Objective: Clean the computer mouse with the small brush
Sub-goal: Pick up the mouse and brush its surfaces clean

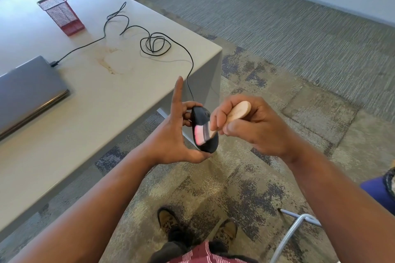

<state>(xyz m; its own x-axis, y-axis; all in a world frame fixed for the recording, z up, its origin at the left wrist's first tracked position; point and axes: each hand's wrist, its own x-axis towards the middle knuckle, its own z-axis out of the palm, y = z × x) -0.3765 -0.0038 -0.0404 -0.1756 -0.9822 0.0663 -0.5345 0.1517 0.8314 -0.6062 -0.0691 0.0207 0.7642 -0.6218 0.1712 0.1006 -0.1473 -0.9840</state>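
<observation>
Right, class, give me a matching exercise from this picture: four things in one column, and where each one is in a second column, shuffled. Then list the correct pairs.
Things:
1. computer mouse
2. small brush
3. mesh pen holder
4. laptop

Places:
A. closed, at the left edge of the table
B. held in the left hand, off the table
C. standing empty at the far side of the table
D. gripped in the right hand, bristles on the mouse

Pairs: 1-B, 2-D, 3-C, 4-A
</observation>
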